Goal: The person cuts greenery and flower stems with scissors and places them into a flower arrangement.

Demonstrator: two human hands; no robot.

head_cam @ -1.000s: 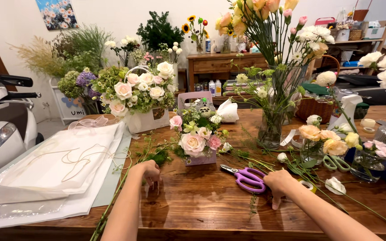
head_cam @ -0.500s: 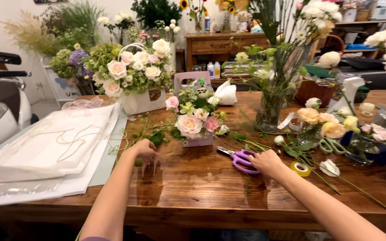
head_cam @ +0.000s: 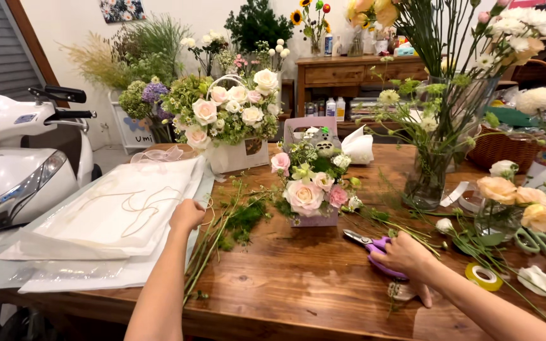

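glass vase (head_cam: pixel 426 183): stems | right grip (head_cam: pixel 402 254): on purple scissors (head_cam: pixel 374 249) | left grip (head_cam: pixel 186 215): unclear

This is a florist's workroom, a flower shop with its making bench in the middle. The long brown wooden table (head_cam: pixel 298 278) is strewn with cut green stems (head_cam: pixel 222 227), purple-handled scissors (head_cam: pixel 374 249), a roll of yellow-green floral tape (head_cam: pixel 483 276) and a stack of white translucent wrapping sheets (head_cam: pixel 115 218). Finished pieces stand about: a small pink-and-cream rose arrangement in a lilac box (head_cam: pixel 311 189), and a white basket bag filled with cream roses and greenery (head_cam: pixel 229 117). A tall clear glass vase (head_cam: pixel 428 170) holds loose stems, more bunches line the back wall, and a white scooter (head_cam: pixel 14 164) is parked beside the table.
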